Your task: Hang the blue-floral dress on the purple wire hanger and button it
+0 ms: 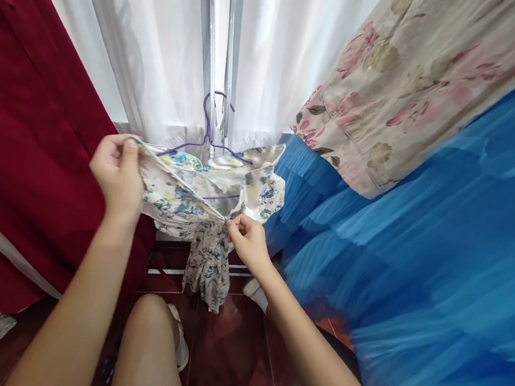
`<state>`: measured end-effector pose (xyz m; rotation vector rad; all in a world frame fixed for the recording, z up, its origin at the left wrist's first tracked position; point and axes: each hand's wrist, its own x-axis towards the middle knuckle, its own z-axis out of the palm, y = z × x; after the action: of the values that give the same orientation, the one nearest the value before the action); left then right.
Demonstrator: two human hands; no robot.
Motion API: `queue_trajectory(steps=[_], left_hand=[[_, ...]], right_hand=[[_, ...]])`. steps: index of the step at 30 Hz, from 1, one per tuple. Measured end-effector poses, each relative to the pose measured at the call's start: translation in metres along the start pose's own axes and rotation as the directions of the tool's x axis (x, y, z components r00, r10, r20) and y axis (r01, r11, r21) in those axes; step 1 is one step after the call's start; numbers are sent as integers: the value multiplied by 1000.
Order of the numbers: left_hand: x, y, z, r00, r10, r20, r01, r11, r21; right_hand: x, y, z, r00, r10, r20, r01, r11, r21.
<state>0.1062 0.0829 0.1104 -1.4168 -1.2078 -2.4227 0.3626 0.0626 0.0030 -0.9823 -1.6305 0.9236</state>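
Note:
A pale dress with blue, yellow and green flowers hangs in front of me on a purple wire hanger. My left hand pinches the upper left edge of its neckline and holds it stretched out to the side. Lower down, at the middle of the opening, my right hand grips the dress between thumb and fingers, beside what looks like a fastening. The neckline gapes between both hands, and part of the hanger shows inside. Narrow, gathered cloth of the dress hangs below toward the floor.
White curtains and metal poles stand behind. Dark red cloth hangs at the left. At the right are a pink-flowered garment and layered blue tulle. Below is a red tiled floor.

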Motion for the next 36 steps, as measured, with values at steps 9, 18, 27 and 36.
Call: queue_trajectory(steps=[9,18,27,36], left_hand=[[-75,-103,-52,764,-639,-84,642,766,8],[-185,-12,-33,764,-319,560,236,947,217],[-200,62,-10,511,-264,818,325,940,101],[-192,73,-33,306,-550,777,747,645,163]], right_hand=[[-29,16,-16,991,97,91,-93,994,-51],[-82,82,-50,820,348,455,-149,897,-416],[-91,15,-14,947,94,308,-75,995,-71],[-87,-15,-20,792,233,564,-489,795,358]])
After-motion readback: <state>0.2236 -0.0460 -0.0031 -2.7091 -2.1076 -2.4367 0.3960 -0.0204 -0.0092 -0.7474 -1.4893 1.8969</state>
